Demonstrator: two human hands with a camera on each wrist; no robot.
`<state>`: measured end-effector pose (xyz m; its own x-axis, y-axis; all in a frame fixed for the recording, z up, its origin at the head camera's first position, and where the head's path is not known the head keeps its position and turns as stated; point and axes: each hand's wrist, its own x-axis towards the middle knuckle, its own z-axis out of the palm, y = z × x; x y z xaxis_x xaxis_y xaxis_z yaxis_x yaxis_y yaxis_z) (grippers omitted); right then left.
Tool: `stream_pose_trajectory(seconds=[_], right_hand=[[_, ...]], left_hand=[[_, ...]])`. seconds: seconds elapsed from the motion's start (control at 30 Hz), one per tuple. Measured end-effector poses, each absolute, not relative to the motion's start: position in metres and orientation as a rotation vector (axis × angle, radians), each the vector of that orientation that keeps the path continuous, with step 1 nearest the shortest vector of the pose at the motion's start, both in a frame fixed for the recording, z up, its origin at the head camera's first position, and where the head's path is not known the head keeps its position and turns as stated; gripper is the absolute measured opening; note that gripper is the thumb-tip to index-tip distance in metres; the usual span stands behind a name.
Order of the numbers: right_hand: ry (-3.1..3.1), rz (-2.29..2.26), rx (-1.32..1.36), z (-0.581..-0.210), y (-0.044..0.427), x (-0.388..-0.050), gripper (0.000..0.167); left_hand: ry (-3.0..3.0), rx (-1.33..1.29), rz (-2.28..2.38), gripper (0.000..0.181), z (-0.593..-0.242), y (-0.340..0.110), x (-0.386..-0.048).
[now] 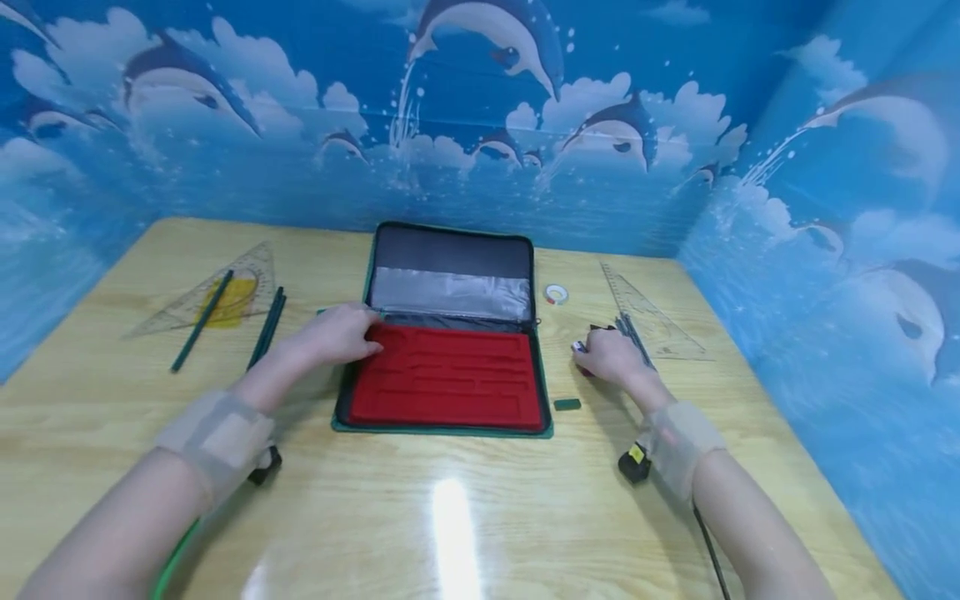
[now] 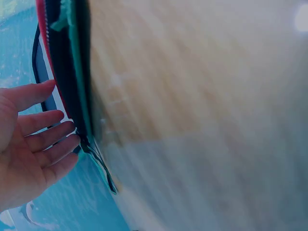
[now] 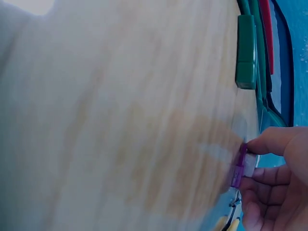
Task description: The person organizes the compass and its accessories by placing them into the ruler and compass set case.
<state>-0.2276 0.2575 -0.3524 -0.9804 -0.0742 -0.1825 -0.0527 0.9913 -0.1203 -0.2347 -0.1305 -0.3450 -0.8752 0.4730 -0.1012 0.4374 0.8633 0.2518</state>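
Note:
A zippered green case [image 1: 551, 375] lies unfolded on the table, with a red molded insert [image 1: 450, 375] in its near half. My left hand [image 1: 341, 333] is at the insert's left edge. In the left wrist view, its fingers [image 2: 50, 142] are fairly straight beside the case's side. To the right of the case, my right hand [image 1: 611, 358] pinches a small purple-and-white object [image 3: 239, 168] between thumb and fingers, close to the tabletop; its exact kind is unclear. Dark pencils [image 1: 633, 337] lie just beyond that hand. A small green block [image 1: 567, 404] sits between it and the case.
On the left, a clear set square [image 1: 258, 271] lies over a yellow piece [image 1: 236, 300], with one dark green pencil [image 1: 202, 321] across them and more pencils [image 1: 268, 325] nearby. A tape roll [image 1: 556, 293] and another set square [image 1: 663, 329] are on the right.

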Motion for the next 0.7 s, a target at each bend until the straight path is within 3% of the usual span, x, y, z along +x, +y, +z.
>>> stream_pose_trajectory(seconds=[0.37, 0.7], right_hand=[[2.993, -0.329, -0.115, -0.347, 0.245, -0.232, 0.031], [3.005, -0.593, -0.292, -0.329, 0.192, -0.247, 0.022]], left_hand=[[2.733, 0.716, 0.376, 0.073, -0.349, -0.140, -0.236], [2.746, 0.714, 0.333, 0.075, -0.350, -0.139, -0.236]])
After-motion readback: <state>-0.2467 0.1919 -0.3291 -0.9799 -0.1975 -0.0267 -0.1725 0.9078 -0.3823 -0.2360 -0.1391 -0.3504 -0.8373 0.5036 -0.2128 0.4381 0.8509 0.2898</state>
